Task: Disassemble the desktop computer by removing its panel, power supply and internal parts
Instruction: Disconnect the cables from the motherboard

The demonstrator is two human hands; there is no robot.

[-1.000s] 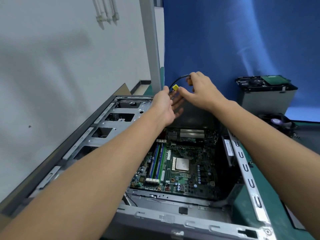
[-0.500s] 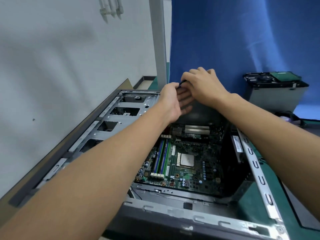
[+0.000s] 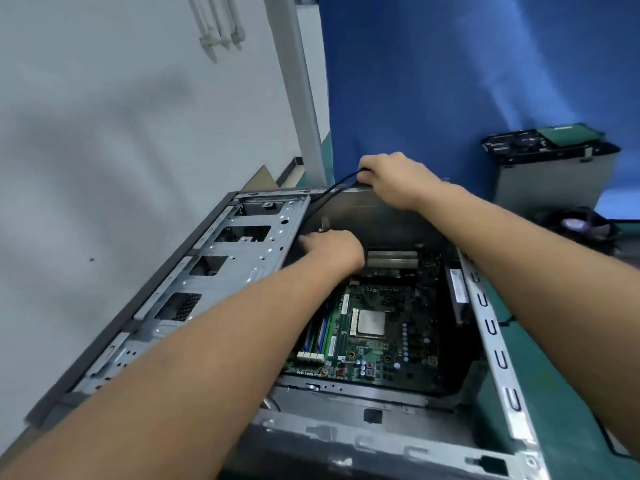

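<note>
Body in shot: two arms, nothing else. Left forearm is bare from the bottom-left frame edge to the wrist, with one small faint mark on its upper side about mid-length. Right forearm is bare from the right frame edge to the wrist. Left grip and right grip are both bare, backs to camera, knuckles showing on the right one. Clothing can't be told, since both arms leave the frame around the elbow. Wide lens swells the near parts; fine detail is blurred.
</note>
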